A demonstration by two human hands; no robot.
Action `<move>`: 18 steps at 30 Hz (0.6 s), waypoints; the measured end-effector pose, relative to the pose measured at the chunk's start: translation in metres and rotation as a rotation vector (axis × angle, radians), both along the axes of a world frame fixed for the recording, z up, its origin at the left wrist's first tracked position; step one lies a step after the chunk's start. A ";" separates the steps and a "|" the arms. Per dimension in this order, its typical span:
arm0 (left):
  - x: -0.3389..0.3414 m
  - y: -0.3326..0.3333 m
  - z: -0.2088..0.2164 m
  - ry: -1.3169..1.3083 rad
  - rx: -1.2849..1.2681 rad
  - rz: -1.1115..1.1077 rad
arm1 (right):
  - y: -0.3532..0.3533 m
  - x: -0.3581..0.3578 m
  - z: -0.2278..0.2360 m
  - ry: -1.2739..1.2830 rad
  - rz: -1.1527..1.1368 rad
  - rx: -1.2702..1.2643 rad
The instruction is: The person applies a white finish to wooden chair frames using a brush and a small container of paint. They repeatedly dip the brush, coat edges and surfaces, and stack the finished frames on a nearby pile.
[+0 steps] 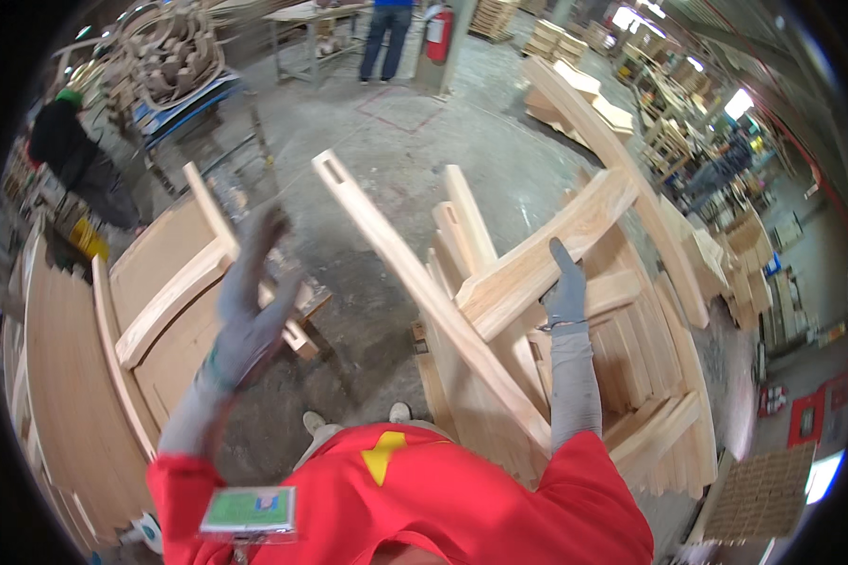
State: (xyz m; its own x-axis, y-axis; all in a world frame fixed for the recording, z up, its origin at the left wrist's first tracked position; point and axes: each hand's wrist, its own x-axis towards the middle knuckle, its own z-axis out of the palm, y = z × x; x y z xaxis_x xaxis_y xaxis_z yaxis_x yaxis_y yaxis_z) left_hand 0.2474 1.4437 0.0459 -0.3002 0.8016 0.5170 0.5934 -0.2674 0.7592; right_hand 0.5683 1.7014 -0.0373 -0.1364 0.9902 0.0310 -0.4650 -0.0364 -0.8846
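My right hand (567, 287), in a grey glove, grips a pale wooden frame by its broad crosspiece (546, 256), the thumb lying over the face. The crosspiece joins two long legs: a straight one (396, 250) with a slot near its end, and a curved one (598, 132) on the right. My left hand (252, 306), also gloved and blurred, is raised with fingers apart and holds nothing. Close beside it on the left is another wooden frame with a curved rail (174, 297). Below the held frame lies a pile of wooden parts (622, 367).
Stacked curved panels (61, 367) stand along my left side. Farther off are a blue-edged cart (184, 108) heaped with curved pieces, a fire extinguisher (437, 36) on a post, and more wood stacks (584, 94). Other people stand at the back and far left.
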 end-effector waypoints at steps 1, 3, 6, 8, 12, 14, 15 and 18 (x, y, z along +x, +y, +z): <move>0.000 0.016 0.015 0.072 0.030 -0.109 | -0.014 -0.027 0.014 -0.023 0.043 0.031; 0.005 0.048 0.040 0.093 -0.174 -0.141 | -0.037 -0.075 0.031 -0.040 0.099 0.102; -0.020 0.083 0.041 -0.187 -0.412 -0.271 | -0.087 -0.150 0.064 -0.090 0.324 0.158; -0.040 0.081 0.049 -0.257 -0.389 -0.322 | -0.100 -0.182 0.072 -0.192 0.520 0.320; -0.098 0.048 0.055 -1.040 -0.076 -0.480 | -0.133 -0.260 0.127 -0.430 0.826 0.496; -0.128 0.013 0.060 -1.179 0.125 -0.409 | -0.142 -0.304 0.153 -0.559 0.900 0.697; -0.149 0.004 0.060 -1.185 0.264 -0.413 | -0.141 -0.318 0.156 -0.614 0.743 0.900; -0.200 -0.026 0.045 -1.257 0.566 -0.372 | -0.167 -0.345 0.161 -0.738 0.179 1.338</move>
